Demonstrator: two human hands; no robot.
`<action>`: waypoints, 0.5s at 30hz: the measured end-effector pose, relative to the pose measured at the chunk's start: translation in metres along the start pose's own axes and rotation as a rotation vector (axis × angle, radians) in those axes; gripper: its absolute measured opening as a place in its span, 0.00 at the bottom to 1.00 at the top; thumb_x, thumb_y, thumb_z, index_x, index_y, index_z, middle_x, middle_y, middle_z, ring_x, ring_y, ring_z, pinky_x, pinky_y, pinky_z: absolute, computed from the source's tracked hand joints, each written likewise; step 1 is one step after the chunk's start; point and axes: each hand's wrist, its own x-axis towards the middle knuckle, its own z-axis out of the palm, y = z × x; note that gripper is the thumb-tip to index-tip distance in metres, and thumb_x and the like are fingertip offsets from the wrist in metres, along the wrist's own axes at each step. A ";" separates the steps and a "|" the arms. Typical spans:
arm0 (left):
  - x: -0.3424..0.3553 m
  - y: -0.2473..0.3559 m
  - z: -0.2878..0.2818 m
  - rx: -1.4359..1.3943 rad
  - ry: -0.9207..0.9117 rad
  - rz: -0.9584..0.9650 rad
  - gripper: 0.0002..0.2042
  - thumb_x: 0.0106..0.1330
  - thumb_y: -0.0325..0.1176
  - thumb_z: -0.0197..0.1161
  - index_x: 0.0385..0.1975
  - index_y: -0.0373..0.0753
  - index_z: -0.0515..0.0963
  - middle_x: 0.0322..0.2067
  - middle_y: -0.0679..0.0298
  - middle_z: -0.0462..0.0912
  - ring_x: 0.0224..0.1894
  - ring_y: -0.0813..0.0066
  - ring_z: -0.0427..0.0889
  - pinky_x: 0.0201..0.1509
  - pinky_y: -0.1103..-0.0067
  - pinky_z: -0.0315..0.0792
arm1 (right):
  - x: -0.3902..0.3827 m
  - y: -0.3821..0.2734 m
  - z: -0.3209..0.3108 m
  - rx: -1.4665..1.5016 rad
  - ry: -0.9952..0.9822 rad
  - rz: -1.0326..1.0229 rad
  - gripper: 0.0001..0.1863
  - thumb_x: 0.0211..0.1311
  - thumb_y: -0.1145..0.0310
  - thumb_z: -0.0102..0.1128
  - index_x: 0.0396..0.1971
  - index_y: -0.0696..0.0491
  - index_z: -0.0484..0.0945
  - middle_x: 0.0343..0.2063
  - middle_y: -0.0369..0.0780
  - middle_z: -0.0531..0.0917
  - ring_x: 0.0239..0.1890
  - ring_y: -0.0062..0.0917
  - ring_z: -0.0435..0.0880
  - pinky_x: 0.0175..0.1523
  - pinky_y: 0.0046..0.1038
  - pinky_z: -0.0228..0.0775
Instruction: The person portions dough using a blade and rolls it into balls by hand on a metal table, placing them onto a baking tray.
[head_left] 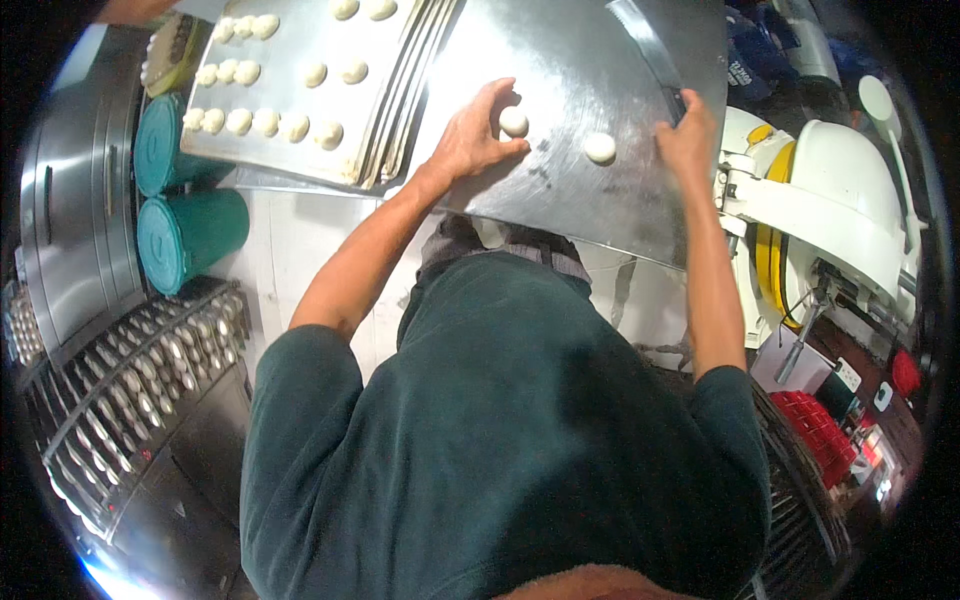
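Observation:
A white dough ball (513, 122) rests on the steel table (570, 200), between the thumb and fingers of my left hand (475, 135). Those fingers are spread in a curve around it, apart from it as far as I can see. To the right lies a second dough ball (600, 148), untouched. My right hand (690, 140) is closed around the dark handle of a long-bladed knife (645, 40). Its blade points away and to the left, over the table's far right part.
Stacked baking trays (280, 105) with rows of dough balls stand left on the table. Beyond the right edge is a white machine (840, 190) with a yellow band. Teal bins (165, 245) and a loaded rack (165, 370) are at left; a red basket (815, 435) lies lower right.

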 end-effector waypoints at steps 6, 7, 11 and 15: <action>-0.001 -0.023 0.010 0.069 0.031 0.084 0.34 0.56 0.42 0.77 0.64 0.42 0.74 0.50 0.54 0.86 0.48 0.59 0.87 0.53 0.70 0.80 | -0.008 0.008 -0.013 0.151 -0.406 0.244 0.25 0.67 0.57 0.60 0.52 0.64 0.77 0.41 0.58 0.85 0.45 0.52 0.86 0.53 0.45 0.75; -0.001 -0.022 0.010 0.064 0.053 0.105 0.33 0.57 0.42 0.77 0.63 0.43 0.75 0.49 0.54 0.87 0.46 0.59 0.88 0.52 0.70 0.81 | -0.030 -0.008 -0.012 0.184 -0.292 0.170 0.24 0.70 0.55 0.59 0.51 0.62 0.77 0.41 0.58 0.85 0.46 0.52 0.86 0.52 0.46 0.75; -0.011 -0.012 0.007 -0.016 0.062 0.090 0.28 0.59 0.40 0.75 0.59 0.42 0.75 0.54 0.57 0.81 0.54 0.55 0.83 0.58 0.66 0.79 | -0.112 -0.100 -0.040 0.284 -0.509 0.207 0.23 0.74 0.50 0.55 0.49 0.57 0.77 0.33 0.60 0.84 0.40 0.60 0.85 0.43 0.51 0.75; -0.010 -0.014 0.014 -0.070 0.127 0.098 0.24 0.59 0.39 0.75 0.54 0.40 0.76 0.50 0.58 0.82 0.51 0.57 0.85 0.53 0.69 0.80 | -0.150 -0.121 -0.040 0.318 -0.437 0.084 0.18 0.74 0.56 0.57 0.48 0.56 0.76 0.28 0.56 0.84 0.34 0.57 0.86 0.38 0.50 0.74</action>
